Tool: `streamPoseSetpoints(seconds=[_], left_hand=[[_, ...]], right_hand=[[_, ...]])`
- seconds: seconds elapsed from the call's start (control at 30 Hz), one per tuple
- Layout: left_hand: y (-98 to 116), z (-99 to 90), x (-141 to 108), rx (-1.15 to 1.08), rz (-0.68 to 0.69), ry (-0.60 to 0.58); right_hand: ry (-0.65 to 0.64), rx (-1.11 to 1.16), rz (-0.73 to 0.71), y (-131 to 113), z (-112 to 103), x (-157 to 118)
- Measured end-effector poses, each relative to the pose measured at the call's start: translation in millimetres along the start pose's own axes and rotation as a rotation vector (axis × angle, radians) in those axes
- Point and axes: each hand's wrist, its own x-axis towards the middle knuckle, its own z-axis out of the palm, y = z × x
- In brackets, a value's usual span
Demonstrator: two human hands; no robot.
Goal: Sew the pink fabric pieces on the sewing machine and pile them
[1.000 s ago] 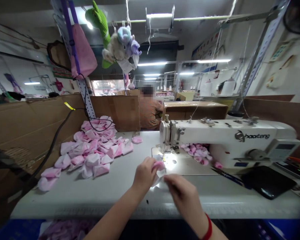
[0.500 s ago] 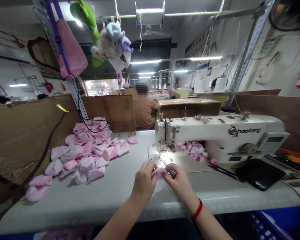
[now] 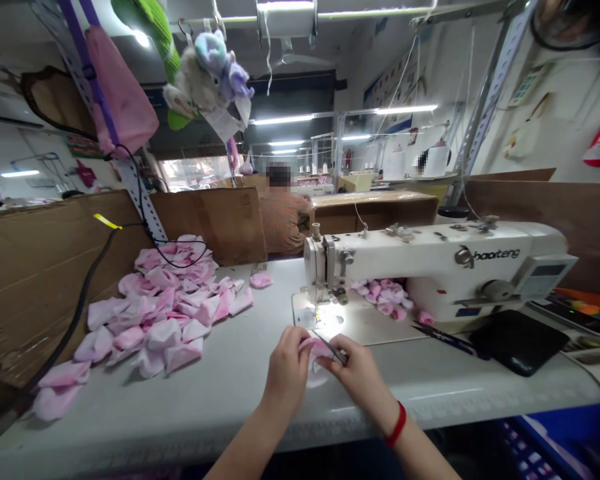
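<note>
Just in front of the needle plate, my left hand (image 3: 287,363) pinches a small pink fabric piece (image 3: 316,348). My right hand (image 3: 355,367), with a red band at its wrist, holds dark metal tweezers or snips (image 3: 336,351), whose tip points toward the fabric. The fingers of both hands are close together. Behind them stands a white sewing machine (image 3: 430,257) with its lamp lit over the plate. A large heap of pink and white fabric pieces (image 3: 165,307) lies to the left, with one small piece (image 3: 261,281) apart from it.
Small pink pieces (image 3: 383,297) lie behind the machine arm. Right of my hands are a dark pointed tool (image 3: 450,339) and a black pouch (image 3: 523,341). Cardboard walls (image 3: 210,223) edge the table (image 3: 220,400). A person (image 3: 281,213) sits beyond. Plush toys (image 3: 210,73) hang above.
The view has shifted slightly. The tool in my right hand now lies across the pink fabric, nearer my left fingers, and more of the fabric shows between my hands.
</note>
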Motion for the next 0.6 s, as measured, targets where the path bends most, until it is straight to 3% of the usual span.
streamPoseSetpoints(seconds=[0.23, 0.4, 0.6], left_hand=[[-2.3, 15.7, -18.6, 0.106, 0.036, 0.034], [-2.3, 9.8, -10.3, 0.097, 0.048, 0.028], [-1.5, -8.1, 19.9, 0.204, -0.124, -0.291]], right_hand=[[0.141, -0.052, 0.032, 0.6, 5.5, 1.2], [0.114, -0.117, 0.083, 2.5, 11.0, 1.9], [-0.025, -0.116, 0.172, 3.3, 2.9, 5.7]])
